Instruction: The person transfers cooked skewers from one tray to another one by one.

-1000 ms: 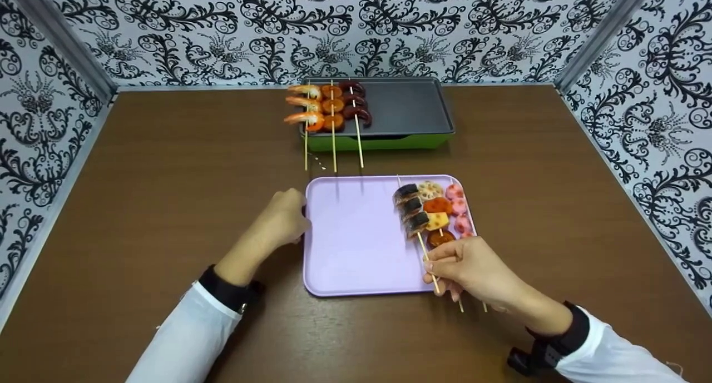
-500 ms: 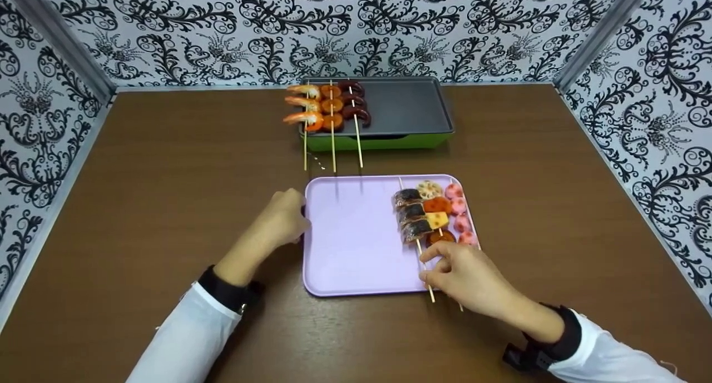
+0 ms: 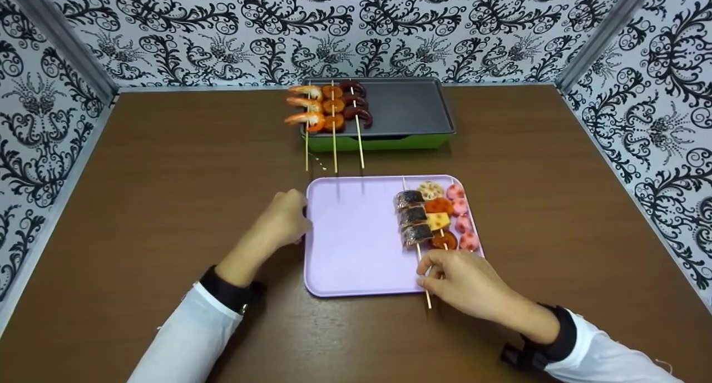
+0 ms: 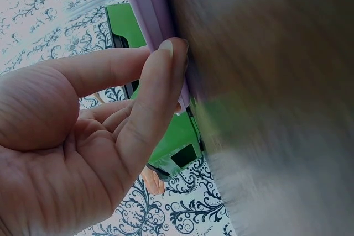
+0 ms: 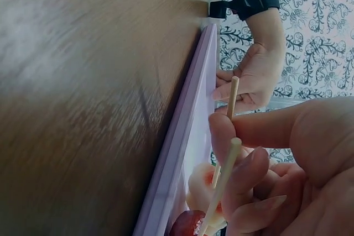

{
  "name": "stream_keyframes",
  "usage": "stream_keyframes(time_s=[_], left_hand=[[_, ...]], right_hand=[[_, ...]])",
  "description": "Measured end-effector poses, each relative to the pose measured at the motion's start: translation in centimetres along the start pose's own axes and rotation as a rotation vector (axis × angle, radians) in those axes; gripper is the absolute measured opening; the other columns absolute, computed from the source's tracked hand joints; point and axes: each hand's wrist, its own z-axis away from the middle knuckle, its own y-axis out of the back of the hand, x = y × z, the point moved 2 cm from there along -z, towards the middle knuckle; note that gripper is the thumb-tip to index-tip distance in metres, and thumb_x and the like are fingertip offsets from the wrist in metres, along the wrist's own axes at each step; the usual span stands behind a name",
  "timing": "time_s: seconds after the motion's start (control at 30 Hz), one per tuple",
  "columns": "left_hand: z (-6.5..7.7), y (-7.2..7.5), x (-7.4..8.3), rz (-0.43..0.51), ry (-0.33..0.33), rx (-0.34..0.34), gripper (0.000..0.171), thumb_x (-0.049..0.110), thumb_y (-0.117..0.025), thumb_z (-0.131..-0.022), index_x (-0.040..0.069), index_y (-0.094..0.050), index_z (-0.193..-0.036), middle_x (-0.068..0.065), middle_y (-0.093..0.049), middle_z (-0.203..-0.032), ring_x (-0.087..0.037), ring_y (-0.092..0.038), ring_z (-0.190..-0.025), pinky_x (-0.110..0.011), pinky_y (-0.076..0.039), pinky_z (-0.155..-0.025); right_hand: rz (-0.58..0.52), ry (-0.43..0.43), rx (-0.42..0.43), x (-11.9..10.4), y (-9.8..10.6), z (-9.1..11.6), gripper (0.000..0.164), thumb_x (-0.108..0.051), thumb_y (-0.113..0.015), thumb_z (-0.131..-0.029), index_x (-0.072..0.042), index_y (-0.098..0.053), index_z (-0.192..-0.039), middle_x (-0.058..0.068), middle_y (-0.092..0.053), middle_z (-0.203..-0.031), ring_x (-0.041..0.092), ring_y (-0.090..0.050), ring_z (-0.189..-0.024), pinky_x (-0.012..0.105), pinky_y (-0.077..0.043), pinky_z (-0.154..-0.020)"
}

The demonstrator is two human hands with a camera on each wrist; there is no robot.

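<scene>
My left hand (image 3: 282, 219) grips the left rim of a pale purple tray (image 3: 356, 249); its thumb and finger pinch that rim in the left wrist view. On the tray's right side, my right hand (image 3: 464, 280) pinches the stick of a skewer of dark-skinned fish pieces (image 3: 414, 216) between thumb and index finger. The stick's lower end juts past the front rim. Beside it lie a mixed skewer with a lotus root slice (image 3: 430, 190) on top and a skewer of pink balls (image 3: 461, 207). My right hand hides their lower sticks in the head view.
Behind the tray stands a green grill (image 3: 384, 143) with a dark grey top. Three skewers lie on its left half: shrimp (image 3: 308, 108), orange-brown round slices (image 3: 333, 106) and dark red curled pieces (image 3: 357, 102). Patterned walls (image 3: 334, 33) enclose the brown table (image 3: 194, 149).
My right hand has drawn slightly down and left with the fish skewer, which has turned more upright and slid a little toward the front. The left hand and tray have stayed in place.
</scene>
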Motion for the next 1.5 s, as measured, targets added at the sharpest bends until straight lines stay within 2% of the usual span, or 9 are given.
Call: stream_keyframes(time_s=[0.2,0.43,0.57,0.87,1.2,1.3,1.37,1.5], left_hand=[[0.0,0.0,0.1,-0.006,0.002,0.004,0.010,-0.004,-0.052,-0.072,0.002,-0.060,-0.074,-0.017,-0.064,-0.075,-0.017,-0.059,-0.045,-0.023,-0.047,-0.039],[0.0,0.0,0.2,0.005,0.030,-0.014,0.011,-0.004,-0.052,-0.073,0.002,-0.061,-0.077,-0.017,-0.063,-0.077,-0.018,-0.061,-0.047,-0.023,-0.048,-0.040],[0.0,0.0,0.1,0.010,0.018,-0.016,0.011,-0.005,-0.051,-0.073,0.002,-0.059,-0.075,-0.016,-0.062,-0.075,-0.017,-0.060,-0.045,-0.022,-0.047,-0.039],[0.1,0.0,0.1,0.003,-0.008,-0.002,0.009,-0.004,-0.050,-0.072,0.003,-0.057,-0.072,-0.014,-0.062,-0.071,-0.016,-0.058,-0.043,-0.021,-0.044,-0.038],[0.0,0.0,0.1,-0.008,0.001,-0.004,0.009,-0.003,-0.053,-0.073,0.002,-0.059,-0.075,-0.016,-0.063,-0.074,-0.017,-0.059,-0.044,-0.022,-0.046,-0.038],[0.1,0.0,0.1,0.001,0.007,-0.009,0.009,-0.004,-0.053,-0.073,0.002,-0.059,-0.075,-0.016,-0.063,-0.073,-0.017,-0.059,-0.044,-0.022,-0.047,-0.038],[0.1,0.0,0.1,0.005,0.008,-0.009,0.009,-0.004,-0.053,-0.073,0.002,-0.059,-0.075,-0.016,-0.063,-0.073,-0.017,-0.059,-0.044,-0.023,-0.047,-0.038],[0.1,0.1,0.1,-0.001,0.006,-0.010,0.008,-0.003,-0.052,-0.073,0.002,-0.059,-0.074,-0.015,-0.063,-0.071,-0.017,-0.059,-0.044,-0.022,-0.046,-0.038]], right_hand=[[0.063,0.016,0.011,0.3,-0.1,0.1,0.011,-0.030,-0.070,-0.076,-0.031,-0.059,-0.073,-0.023,-0.056,-0.058,-0.006,-0.047,-0.051,0.016,-0.035,-0.048],[0.071,0.031,0.023,0.4,-0.1,0.0,0.012,-0.030,-0.071,-0.076,-0.031,-0.060,-0.072,-0.022,-0.056,-0.058,-0.007,-0.048,-0.052,0.015,-0.035,-0.048],[0.084,0.060,0.036,0.1,-0.2,0.0,0.012,-0.030,-0.071,-0.075,-0.033,-0.060,-0.070,-0.024,-0.056,-0.058,-0.008,-0.048,-0.053,0.015,-0.035,-0.049],[0.063,0.108,0.034,-0.5,-0.4,-0.2,0.012,-0.028,-0.072,-0.075,-0.032,-0.061,-0.070,-0.023,-0.056,-0.058,-0.008,-0.048,-0.053,0.014,-0.035,-0.050],[0.054,0.115,0.035,-0.1,-0.6,-0.2,0.011,-0.033,-0.072,-0.075,-0.032,-0.061,-0.072,-0.022,-0.060,-0.061,-0.010,-0.050,-0.055,0.014,-0.037,-0.051],[0.054,0.130,0.090,0.2,-0.1,-0.1,0.009,-0.035,-0.070,-0.077,-0.034,-0.062,-0.074,-0.024,-0.059,-0.064,-0.009,-0.045,-0.049,0.013,-0.036,-0.049],[0.050,0.161,0.170,0.5,0.4,-0.1,0.006,-0.032,-0.070,-0.078,-0.033,-0.064,-0.076,-0.022,-0.061,-0.067,-0.007,-0.043,-0.048,0.013,-0.037,-0.049],[0.023,0.227,0.337,1.8,2.0,-0.6,0.006,-0.022,-0.071,-0.078,-0.023,-0.069,-0.083,-0.012,-0.067,-0.078,-0.002,-0.053,-0.060,0.018,-0.047,-0.055]])
